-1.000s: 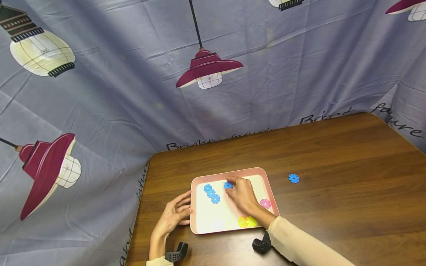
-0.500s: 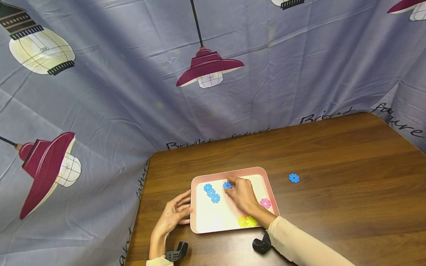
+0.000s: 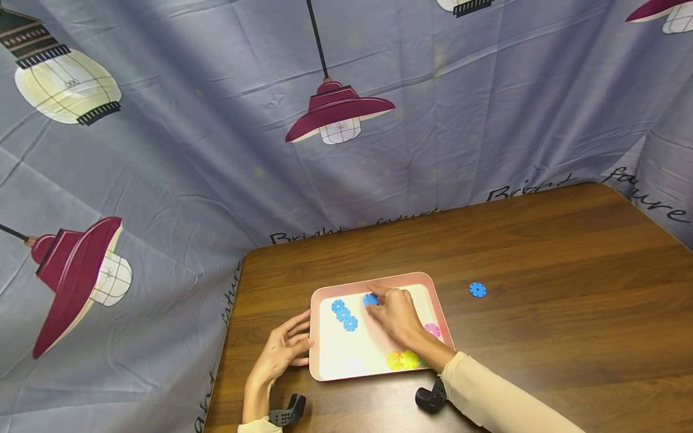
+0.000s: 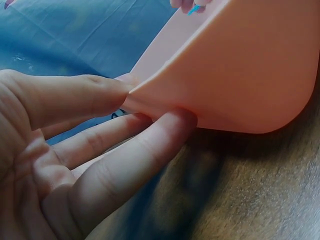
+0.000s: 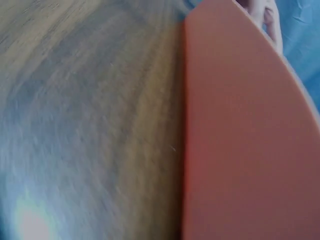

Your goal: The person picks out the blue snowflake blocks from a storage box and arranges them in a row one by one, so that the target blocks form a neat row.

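Observation:
My left hand [image 3: 277, 352] grips the left edge of a pink tray [image 3: 316, 361]. In the left wrist view, thumb and fingertips meet the tray's rim and outer wall. My right hand [image 3: 397, 316] reaches over the tray and pinches a blue notched interlocking disc [image 3: 370, 299] between thumb and forefinger. A thin blue edge of that disc [image 4: 194, 9] shows between fingers in the left wrist view. Left of it, several blue discs [image 3: 343, 314] lie joined in a slanting row on the white tray floor. The right wrist view shows mostly the tray's outer wall [image 5: 240, 130], without the right hand.
Yellow discs [image 3: 409, 359] lie near the tray's front right, with some green beside them. A pink disc [image 3: 432, 330] lies by the right wall, partly behind the right wrist. Another blue disc [image 3: 477, 290] rests on the wooden table [image 3: 552, 288] right of the tray. A printed curtain [image 3: 460, 132] hangs behind.
My right wrist has shifted slightly to the right and toward me, with the disc still pinched. The left hand and tray have not moved.

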Demonstrator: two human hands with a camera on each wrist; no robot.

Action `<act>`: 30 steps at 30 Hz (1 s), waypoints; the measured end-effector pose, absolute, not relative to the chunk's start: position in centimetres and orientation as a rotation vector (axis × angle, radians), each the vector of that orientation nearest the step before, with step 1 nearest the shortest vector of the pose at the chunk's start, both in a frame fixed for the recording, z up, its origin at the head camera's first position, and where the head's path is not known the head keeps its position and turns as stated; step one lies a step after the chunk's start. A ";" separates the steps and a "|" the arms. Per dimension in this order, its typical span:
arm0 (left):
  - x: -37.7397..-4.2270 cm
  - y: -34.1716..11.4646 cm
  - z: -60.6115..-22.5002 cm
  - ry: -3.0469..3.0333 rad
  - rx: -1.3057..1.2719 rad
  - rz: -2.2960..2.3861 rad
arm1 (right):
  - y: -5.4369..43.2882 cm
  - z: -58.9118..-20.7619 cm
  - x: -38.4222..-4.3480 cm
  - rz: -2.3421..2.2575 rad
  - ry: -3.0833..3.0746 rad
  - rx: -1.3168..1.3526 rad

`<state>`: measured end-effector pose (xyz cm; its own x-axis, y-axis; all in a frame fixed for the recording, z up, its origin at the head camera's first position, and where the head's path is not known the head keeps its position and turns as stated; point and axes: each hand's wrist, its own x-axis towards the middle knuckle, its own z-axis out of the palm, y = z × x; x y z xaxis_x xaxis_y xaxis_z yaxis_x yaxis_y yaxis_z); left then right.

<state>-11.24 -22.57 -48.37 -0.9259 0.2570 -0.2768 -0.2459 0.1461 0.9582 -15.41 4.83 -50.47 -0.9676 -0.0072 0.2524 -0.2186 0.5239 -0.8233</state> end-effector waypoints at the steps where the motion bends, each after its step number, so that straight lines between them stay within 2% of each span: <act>1: -11.2 -22.6 -48.4 2.054 0.011 1.835 | 5.1 -50.2 -15.4 1.430 -2.541 0.193; 9: -11.3 -22.5 -48.4 2.057 0.011 1.832 | 9.8 -47.9 -16.6 1.327 -2.421 0.235; 16: -11.2 -22.6 -48.4 2.063 0.022 1.830 | 16.1 -46.7 -17.9 1.199 -2.386 0.041; 23: -11.2 -22.6 -48.4 2.067 0.032 1.819 | 22.3 -47.4 -17.7 1.107 -2.407 -0.123; 30: -11.2 -22.6 -48.2 2.070 0.018 1.818 | 26.1 -48.4 -16.6 1.057 -2.432 -0.171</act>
